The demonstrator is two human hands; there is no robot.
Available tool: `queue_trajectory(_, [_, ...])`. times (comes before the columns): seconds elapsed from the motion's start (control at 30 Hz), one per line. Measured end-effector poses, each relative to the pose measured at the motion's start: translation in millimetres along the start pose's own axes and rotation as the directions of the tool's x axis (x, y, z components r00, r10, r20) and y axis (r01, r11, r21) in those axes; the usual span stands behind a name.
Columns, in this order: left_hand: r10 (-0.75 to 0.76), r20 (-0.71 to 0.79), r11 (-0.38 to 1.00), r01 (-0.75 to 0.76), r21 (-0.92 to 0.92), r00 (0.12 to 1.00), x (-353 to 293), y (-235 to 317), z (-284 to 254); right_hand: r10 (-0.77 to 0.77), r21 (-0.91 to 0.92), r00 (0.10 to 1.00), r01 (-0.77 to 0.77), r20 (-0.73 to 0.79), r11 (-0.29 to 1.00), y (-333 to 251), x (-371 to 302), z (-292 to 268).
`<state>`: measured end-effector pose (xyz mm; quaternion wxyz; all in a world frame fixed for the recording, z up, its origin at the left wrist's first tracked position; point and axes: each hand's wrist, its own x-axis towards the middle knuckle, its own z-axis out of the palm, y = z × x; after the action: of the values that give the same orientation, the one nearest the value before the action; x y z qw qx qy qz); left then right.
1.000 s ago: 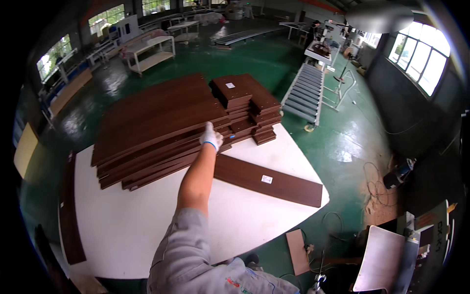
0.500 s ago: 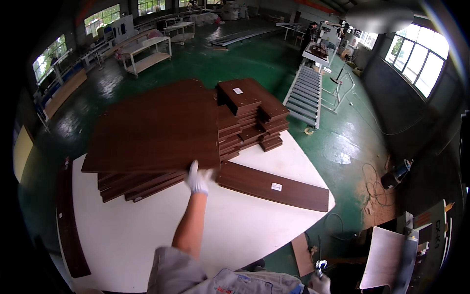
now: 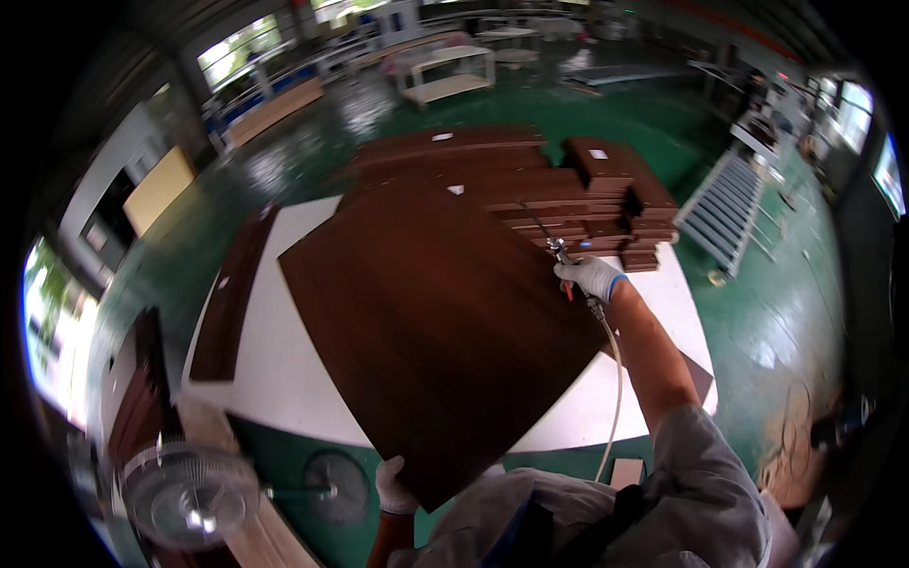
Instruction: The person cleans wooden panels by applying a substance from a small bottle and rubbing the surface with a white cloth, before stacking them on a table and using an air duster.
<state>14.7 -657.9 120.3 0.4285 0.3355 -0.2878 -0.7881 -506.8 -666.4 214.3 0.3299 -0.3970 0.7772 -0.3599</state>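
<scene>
My left hand (image 3: 393, 486), in a white glove, is closed on the near corner of a large dark brown panel (image 3: 436, 331). That panel lies tilted towards me, its near corner past the edge of the white table (image 3: 275, 331). My right hand (image 3: 592, 276), also gloved, is wrapped round an air blow gun (image 3: 559, 252) over the panel's right side. The gun's thin nozzle points away to the far left, and its pale hose (image 3: 618, 379) hangs down towards my body. Behind the panel stand stacks of brown boards (image 3: 516, 180), some with white labels.
A long brown board (image 3: 235, 298) lies along the table's left side. Another board's end (image 3: 696, 374) shows under my right forearm. A fan (image 3: 189, 497) stands at the lower left. A roller conveyor (image 3: 724, 213) is at the right.
The large panel has been pulled off the stack towards me and turned, with my left hand on its corner. My right hand has risen with the air blow gun. The view has swung left.
</scene>
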Motion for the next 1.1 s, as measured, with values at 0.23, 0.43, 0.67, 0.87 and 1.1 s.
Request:
queue_trajectory(0.23, [0.208,-0.145,0.965,-0.179,0.194,0.967,-168.2,30.9,-43.1,-0.083,0.354,0.995,0.059,0.052,0.933,-3.7,-50.1,88.6])
queue_trajectory(0.43, [0.414,-0.294,0.804,-0.194,0.562,0.862,-345.5,41.2,-33.3,0.019,0.487,0.988,-0.092,0.152,0.868,-5.8,-160.8,148.2])
queue_trajectory(0.67, [0.467,-0.508,0.879,-0.316,0.357,0.724,-489.6,-1.5,-31.9,-0.450,0.431,0.883,0.357,0.134,0.829,-69.8,-205.0,180.0])
queue_trajectory(0.87, [0.601,-0.725,0.789,-0.399,0.468,0.338,-632.7,-75.3,-61.3,-0.624,0.619,0.696,0.325,0.355,0.715,-149.7,-343.9,296.0])
queue_trajectory(1.1, [0.410,-0.911,0.814,-0.467,0.344,0.044,-760.9,-117.8,-94.4,-0.598,0.575,0.428,0.200,0.677,0.794,-191.4,-479.8,474.2])
